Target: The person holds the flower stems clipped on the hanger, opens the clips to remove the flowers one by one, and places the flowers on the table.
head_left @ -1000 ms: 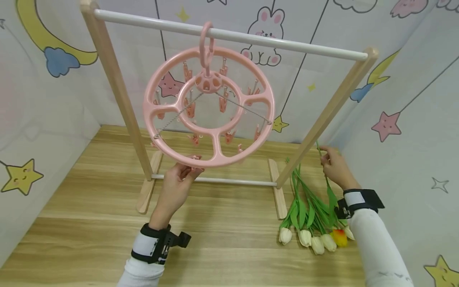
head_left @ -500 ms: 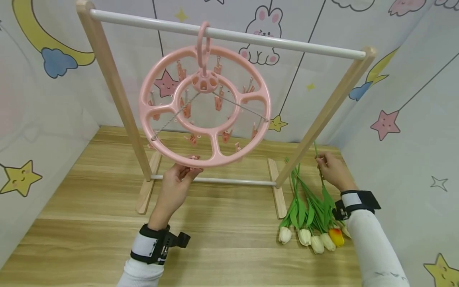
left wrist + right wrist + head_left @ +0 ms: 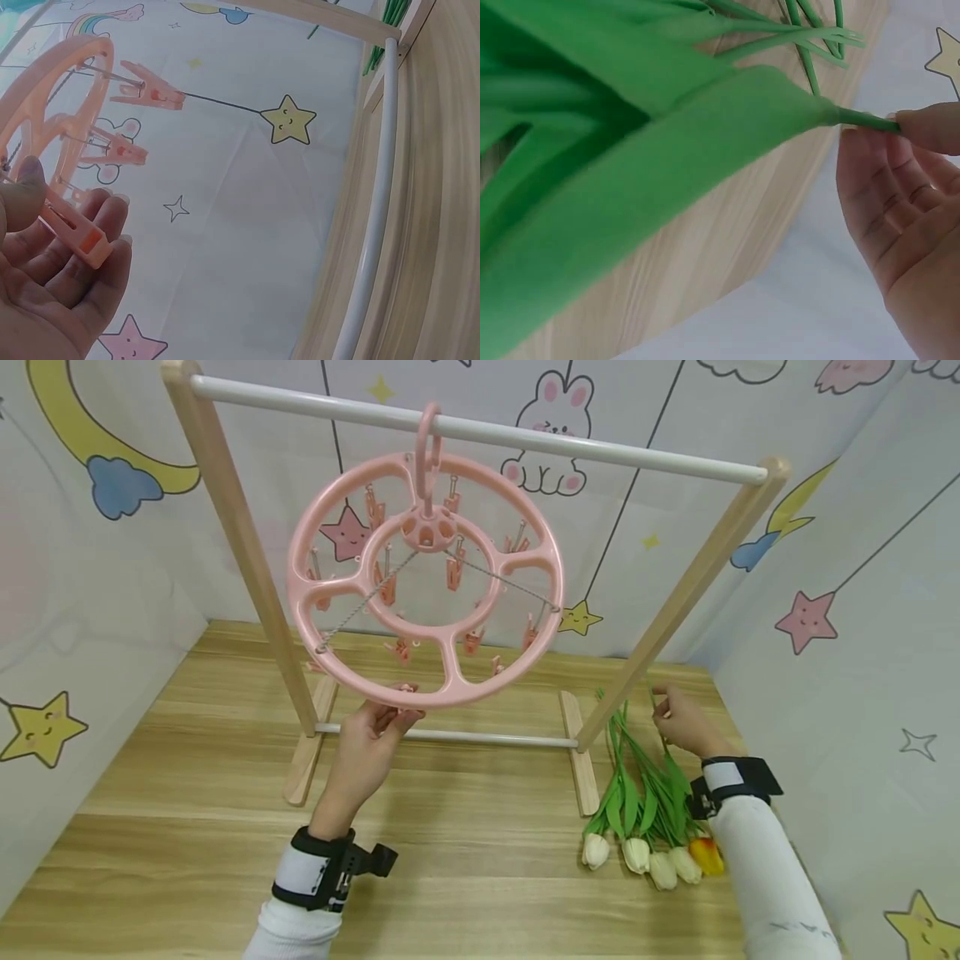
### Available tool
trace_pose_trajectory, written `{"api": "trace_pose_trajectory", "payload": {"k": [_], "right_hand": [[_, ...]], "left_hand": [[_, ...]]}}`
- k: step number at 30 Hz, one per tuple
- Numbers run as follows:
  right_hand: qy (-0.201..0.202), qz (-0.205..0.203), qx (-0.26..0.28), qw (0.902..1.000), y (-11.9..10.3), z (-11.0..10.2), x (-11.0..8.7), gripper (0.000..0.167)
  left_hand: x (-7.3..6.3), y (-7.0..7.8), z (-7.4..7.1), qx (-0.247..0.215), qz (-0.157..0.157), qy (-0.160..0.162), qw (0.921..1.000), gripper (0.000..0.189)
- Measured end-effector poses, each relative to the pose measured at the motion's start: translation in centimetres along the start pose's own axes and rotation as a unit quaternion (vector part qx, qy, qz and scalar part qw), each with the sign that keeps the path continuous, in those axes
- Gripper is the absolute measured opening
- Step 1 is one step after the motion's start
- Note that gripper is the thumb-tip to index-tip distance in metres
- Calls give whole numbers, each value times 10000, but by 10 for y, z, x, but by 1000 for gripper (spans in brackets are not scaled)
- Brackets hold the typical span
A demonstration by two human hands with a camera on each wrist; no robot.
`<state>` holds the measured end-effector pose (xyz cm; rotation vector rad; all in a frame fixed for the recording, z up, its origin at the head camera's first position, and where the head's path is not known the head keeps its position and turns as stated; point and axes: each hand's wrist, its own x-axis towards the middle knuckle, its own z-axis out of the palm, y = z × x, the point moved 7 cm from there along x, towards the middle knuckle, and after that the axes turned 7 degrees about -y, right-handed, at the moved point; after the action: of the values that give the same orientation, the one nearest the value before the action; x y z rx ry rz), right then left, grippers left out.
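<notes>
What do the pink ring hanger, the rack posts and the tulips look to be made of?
Pink ring hanger: moulded plastic with a smooth, slightly glossy look and uniform colour; its pegs match.
Rack posts: pale, matt wood with visible grain; the white crossbar is smooth, material unclear.
Tulips: probably artificial, judging by the even green, smooth leaves and stiff stem pinched by the right hand.

The right hand (image 3: 678,722) has drawn its pinched tulip stem (image 3: 862,120) leftward, toward the rack's post (image 3: 678,602).
</notes>
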<state>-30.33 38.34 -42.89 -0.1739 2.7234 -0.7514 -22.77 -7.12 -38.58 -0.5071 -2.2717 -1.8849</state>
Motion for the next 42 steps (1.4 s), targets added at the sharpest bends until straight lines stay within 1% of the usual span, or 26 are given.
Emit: {"api": "trace_pose_trajectory", "payload": {"k": [3,7,11,16,18,23,27,31,37,42], "right_hand": [[-64,123,-115,9998,3,5,3,52],[2,195,-163,9997,6,9,6,51],[20,156,-137,9998,6,15,9,53],[-239,195,7,9995,6,24,13,61],[-372,273,91,9989,8,27,14,62],[-526,400,139,9977,11,31,15,67],[-558,401,-176,9975,11,35,13,63],[-590,395,-411,9966,10,40,13,54],[-581,370,-498,9964,7,40,12,48],[-642,524,-428,9956,4,38,6,46]], "left_hand": [[0,1,0,-11,2,-21,10000,34],[0,1,-1,7,51,0,10000,34],[0,2,-3,44,111,40,9999,34],[0,3,-4,36,76,36,10000,33],[1,3,-4,54,76,36,9999,33],[0,3,-5,119,132,56,9998,33],[-1,1,-5,143,120,45,9998,33],[-3,-1,-6,121,67,29,9999,33],[-3,-1,-8,89,92,85,9999,34],[-3,2,-8,108,149,97,9998,33]]}}
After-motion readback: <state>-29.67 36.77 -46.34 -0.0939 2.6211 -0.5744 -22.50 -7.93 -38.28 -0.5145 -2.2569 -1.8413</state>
